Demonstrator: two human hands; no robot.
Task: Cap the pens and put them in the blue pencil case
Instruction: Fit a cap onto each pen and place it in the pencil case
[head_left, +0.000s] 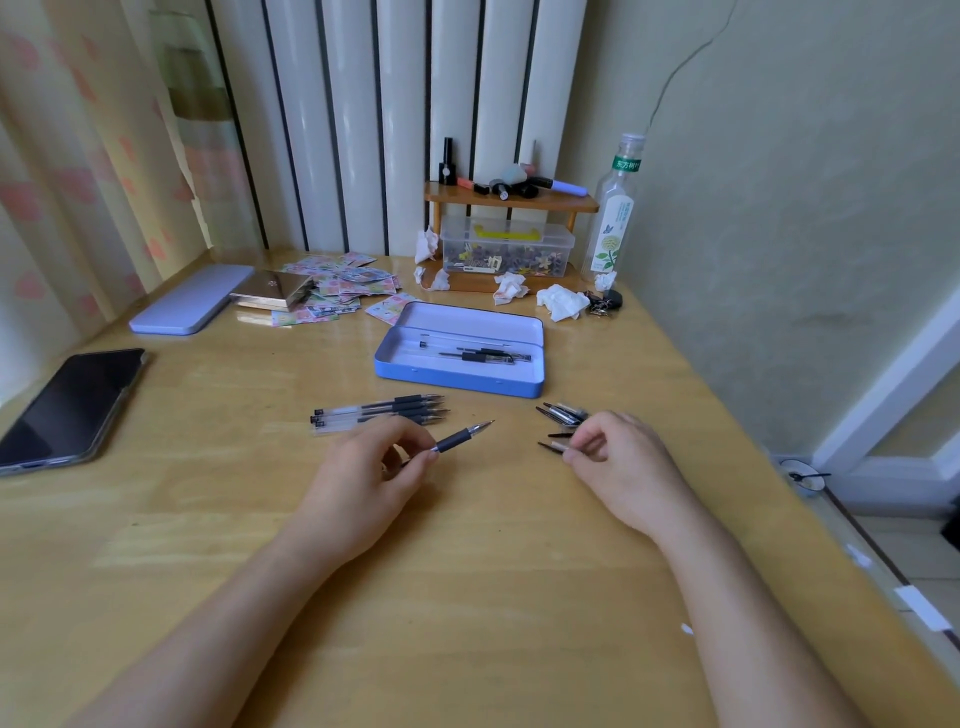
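The blue pencil case (457, 382) lies open in the middle of the wooden table, with two capped pens (480, 356) inside. Several uncapped pens (384, 410) lie side by side in front of it. My left hand (369, 467) holds one uncapped pen (460, 440), tip pointing right and up. A small pile of pen caps (563, 414) lies to the right. My right hand (618, 462) pinches one pen cap (553, 447) at the pile's near edge.
A dark phone (67, 405) lies at the left. A lilac case lid (192, 299), a gold box (272, 293) and stickers (343, 286) lie behind. Crumpled tissues (561, 301), a clear storage box (506, 247) and a bottle (615, 208) stand at the back right.
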